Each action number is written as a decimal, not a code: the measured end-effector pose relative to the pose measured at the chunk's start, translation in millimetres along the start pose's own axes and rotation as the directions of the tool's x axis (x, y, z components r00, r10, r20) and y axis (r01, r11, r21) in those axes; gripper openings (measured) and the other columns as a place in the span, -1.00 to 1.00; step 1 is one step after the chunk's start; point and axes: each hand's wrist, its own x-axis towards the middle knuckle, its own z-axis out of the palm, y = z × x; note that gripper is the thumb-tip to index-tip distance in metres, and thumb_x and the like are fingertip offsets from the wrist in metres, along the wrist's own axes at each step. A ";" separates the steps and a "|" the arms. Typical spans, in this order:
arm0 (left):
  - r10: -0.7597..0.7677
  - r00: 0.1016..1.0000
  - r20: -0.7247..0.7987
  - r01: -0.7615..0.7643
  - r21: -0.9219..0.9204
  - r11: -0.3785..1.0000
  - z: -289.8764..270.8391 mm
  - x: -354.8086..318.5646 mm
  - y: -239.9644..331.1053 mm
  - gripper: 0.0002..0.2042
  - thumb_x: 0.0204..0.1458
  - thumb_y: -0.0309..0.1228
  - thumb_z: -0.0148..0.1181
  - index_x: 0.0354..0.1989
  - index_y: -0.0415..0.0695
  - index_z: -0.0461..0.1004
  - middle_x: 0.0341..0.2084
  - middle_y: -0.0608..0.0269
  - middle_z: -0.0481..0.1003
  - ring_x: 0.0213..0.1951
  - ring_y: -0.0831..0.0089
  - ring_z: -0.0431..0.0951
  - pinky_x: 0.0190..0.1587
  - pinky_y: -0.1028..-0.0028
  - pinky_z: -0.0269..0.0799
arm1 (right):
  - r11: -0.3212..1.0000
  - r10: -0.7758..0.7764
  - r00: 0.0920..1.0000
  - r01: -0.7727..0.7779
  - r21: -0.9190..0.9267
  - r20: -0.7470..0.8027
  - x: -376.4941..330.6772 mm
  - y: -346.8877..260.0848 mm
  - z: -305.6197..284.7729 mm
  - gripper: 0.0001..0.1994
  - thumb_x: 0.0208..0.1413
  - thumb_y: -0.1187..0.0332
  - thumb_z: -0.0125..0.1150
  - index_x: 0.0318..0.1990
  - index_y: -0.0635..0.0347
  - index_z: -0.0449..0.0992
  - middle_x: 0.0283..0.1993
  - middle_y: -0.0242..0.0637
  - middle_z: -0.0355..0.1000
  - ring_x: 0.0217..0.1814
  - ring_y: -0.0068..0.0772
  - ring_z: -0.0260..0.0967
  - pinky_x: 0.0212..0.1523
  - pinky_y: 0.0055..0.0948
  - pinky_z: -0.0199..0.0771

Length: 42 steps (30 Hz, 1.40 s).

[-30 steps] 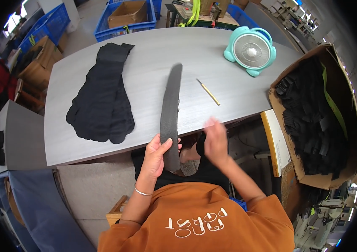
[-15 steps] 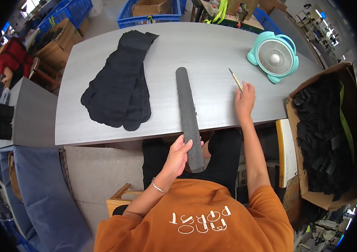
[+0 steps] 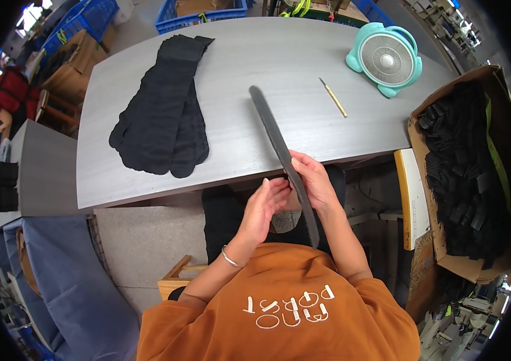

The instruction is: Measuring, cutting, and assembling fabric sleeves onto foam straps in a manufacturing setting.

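A long, narrow dark-grey strip with a rounded end (image 3: 274, 133) is held edge-on and tilted across the table's front edge, its far end over the tabletop. Fingers and thumb of my right hand (image 3: 313, 182) are closed on it from the right. Just left of the strip, my left hand (image 3: 260, 210) is open with its fingers stretched out; whether the fingertips touch it I cannot tell. Farther off lies a slim pointed tool with a yellow handle (image 3: 334, 99). To the left rests a fanned stack of black fabric pieces (image 3: 162, 111).
A turquoise fan (image 3: 386, 59) stands at the table's far right. Beside the grey table (image 3: 237, 60), at right, is a cardboard box (image 3: 416, 135) full of black pieces. Blue crates (image 3: 201, 19) sit beyond the far edge. A person in red (image 3: 15, 93) is at far left.
My right hand has left the yellow-handled tool and taken hold of the strip. My left hand has let go of the strip, which has turned edge-on and tilted more.
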 end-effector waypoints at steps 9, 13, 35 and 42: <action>0.155 0.987 0.049 -0.152 -0.064 0.986 12.9 27.7 30.4 -0.71 0.18 -0.36 0.22 0.01 -0.22 0.42 -0.16 0.20 0.55 -0.12 0.47 0.53 -0.04 0.44 0.45 | 0.954 0.289 0.936 -0.300 0.024 0.199 -41.2 5.8 -24.3 -0.82 0.24 0.33 0.17 -0.19 0.30 0.50 -0.42 -0.29 0.48 -0.62 -0.62 0.28 -0.66 -0.64 0.23; 0.184 0.980 -0.071 -0.180 0.061 0.982 18.4 29.9 30.0 -0.78 0.14 -0.42 0.26 -0.09 -0.20 0.45 -0.29 0.30 0.57 -0.23 0.56 0.55 -0.12 0.49 0.47 | 0.901 -0.097 0.993 0.057 -0.430 -0.070 -34.9 10.8 -47.9 -0.82 0.26 0.33 0.14 -0.28 0.27 0.54 -0.41 -0.36 0.53 -0.43 -0.64 0.42 -0.38 -0.65 0.40; 0.126 0.992 -0.022 -0.125 0.043 0.991 23.1 34.3 16.3 -0.79 0.17 -0.46 0.21 -0.07 -0.18 0.40 -0.14 0.24 0.52 -0.11 0.48 0.51 0.01 0.38 0.41 | 0.852 -0.223 0.973 0.166 -0.496 -0.056 -17.2 -29.9 -32.9 -0.68 0.28 0.20 0.11 -0.41 0.26 0.53 -0.52 -0.46 0.43 -0.55 -0.73 0.28 -0.50 -0.67 0.27; 0.194 0.971 -0.140 -0.190 0.044 0.981 -5.1 41.6 35.1 -0.81 0.20 -0.47 0.17 -0.06 -0.19 0.39 -0.12 0.19 0.51 -0.01 0.35 0.51 0.13 0.29 0.41 | 0.835 -0.305 0.944 0.202 -0.513 -0.125 -17.7 -20.1 -74.1 -0.70 0.28 0.24 0.11 -0.40 0.29 0.53 -0.53 -0.41 0.45 -0.56 -0.70 0.34 -0.54 -0.67 0.33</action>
